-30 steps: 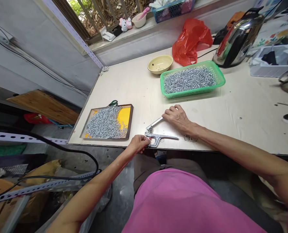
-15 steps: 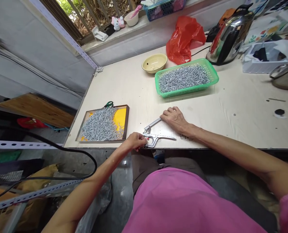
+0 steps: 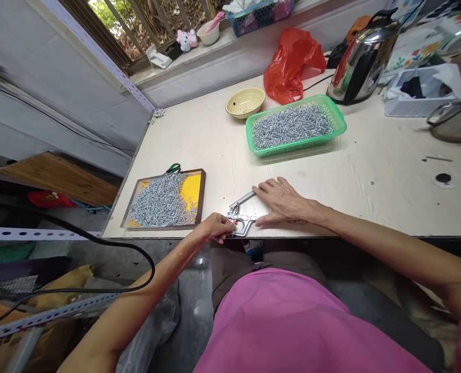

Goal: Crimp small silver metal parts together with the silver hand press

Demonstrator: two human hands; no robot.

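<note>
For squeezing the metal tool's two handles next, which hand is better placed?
Probably the right hand: its fingers are at the raised handle, its thumb by the lower handle. The left hand is at the opposite end of the metal tool.

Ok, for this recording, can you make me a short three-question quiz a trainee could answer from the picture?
1. Multiple choice. What are the fingers of the right hand at?
A: the kettle's handle
B: the handles of the metal hand tool
C: the red plastic bag

2. True or false? The cream bowl stands inside the green basket.

3. Fill in the colour. In the brown-edged tray, the bare patch beside the heap of small metal pieces is ____.

Key: 1, B. 2, false: the bowl is outside the basket, on the table. 3, yellow.
</note>
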